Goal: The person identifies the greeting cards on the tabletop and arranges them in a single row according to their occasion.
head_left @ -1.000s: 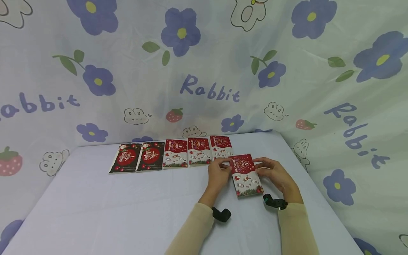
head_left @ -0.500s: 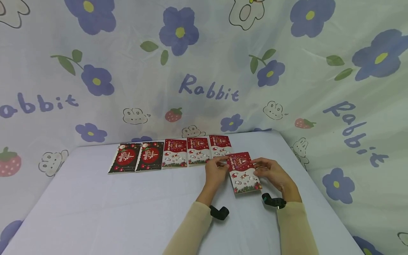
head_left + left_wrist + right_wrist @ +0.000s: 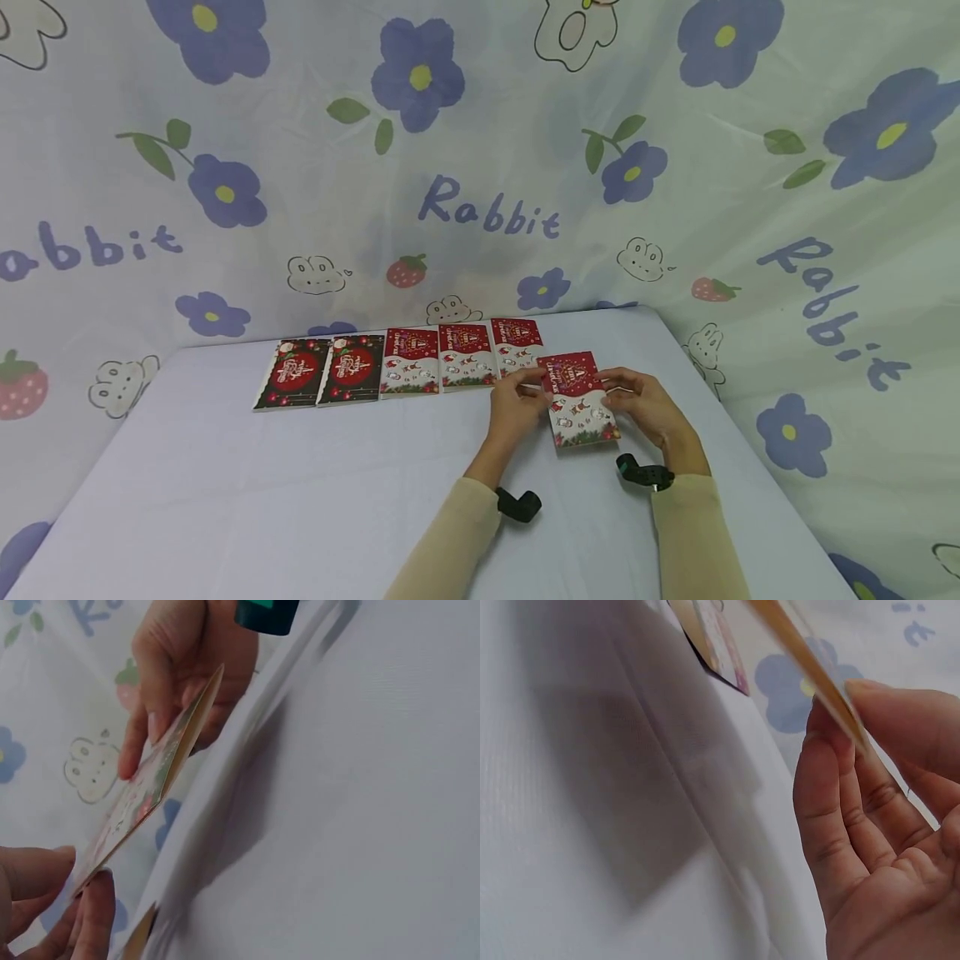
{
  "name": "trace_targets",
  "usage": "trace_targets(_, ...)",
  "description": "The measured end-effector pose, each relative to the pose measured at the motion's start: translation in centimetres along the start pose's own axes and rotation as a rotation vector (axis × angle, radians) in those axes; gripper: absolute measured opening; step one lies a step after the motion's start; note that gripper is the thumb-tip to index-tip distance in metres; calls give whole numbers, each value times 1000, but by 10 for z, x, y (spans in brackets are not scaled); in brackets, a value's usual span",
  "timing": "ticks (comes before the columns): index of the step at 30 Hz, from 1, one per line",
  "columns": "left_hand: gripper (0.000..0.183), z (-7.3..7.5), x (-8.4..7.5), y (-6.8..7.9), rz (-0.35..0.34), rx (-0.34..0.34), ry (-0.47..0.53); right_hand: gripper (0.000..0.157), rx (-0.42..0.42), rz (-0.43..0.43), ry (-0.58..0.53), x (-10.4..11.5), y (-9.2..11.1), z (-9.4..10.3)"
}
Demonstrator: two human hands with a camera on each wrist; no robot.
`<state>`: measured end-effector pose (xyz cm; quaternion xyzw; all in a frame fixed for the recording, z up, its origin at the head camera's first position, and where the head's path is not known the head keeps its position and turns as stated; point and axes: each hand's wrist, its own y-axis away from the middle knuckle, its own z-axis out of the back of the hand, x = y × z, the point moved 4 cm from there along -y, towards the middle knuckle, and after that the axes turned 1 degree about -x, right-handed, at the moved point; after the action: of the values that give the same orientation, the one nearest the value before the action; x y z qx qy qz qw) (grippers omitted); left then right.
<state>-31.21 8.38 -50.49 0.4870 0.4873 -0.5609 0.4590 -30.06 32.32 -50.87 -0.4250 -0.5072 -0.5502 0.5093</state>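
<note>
Both hands hold a red-and-white Christmas card [image 3: 583,408] by its two long sides, just in front of the row's right end. My left hand [image 3: 516,413] pinches the card's left edge between thumb and fingers. On the opposite side, my right hand [image 3: 651,410] grips the right edge with thumb and fingertips. The left wrist view catches the card [image 3: 139,799] nearly edge-on, tilted and raised over the cloth, its shadow beneath. In the right wrist view, the thumb and fingers close on the corner of the card [image 3: 817,679].
Behind lies a row of cards: two dark ones, a left dark card [image 3: 296,372] and a right dark card [image 3: 352,368], then three red-and-white ones, including the rightmost card [image 3: 517,343]. A white cloth [image 3: 300,500] covers the table. A printed curtain [image 3: 480,150] stands behind.
The card between the hands has moved slightly away from the body, and its near edge sits higher in view. Both hands keep their hold; the row of cards stays put.
</note>
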Motion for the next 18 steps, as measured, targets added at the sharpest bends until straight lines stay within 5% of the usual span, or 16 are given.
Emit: trace_targets(18, 33, -12, 7, 5, -10, 54, -22, 52, -74, -22, -2, -2, 0, 3)
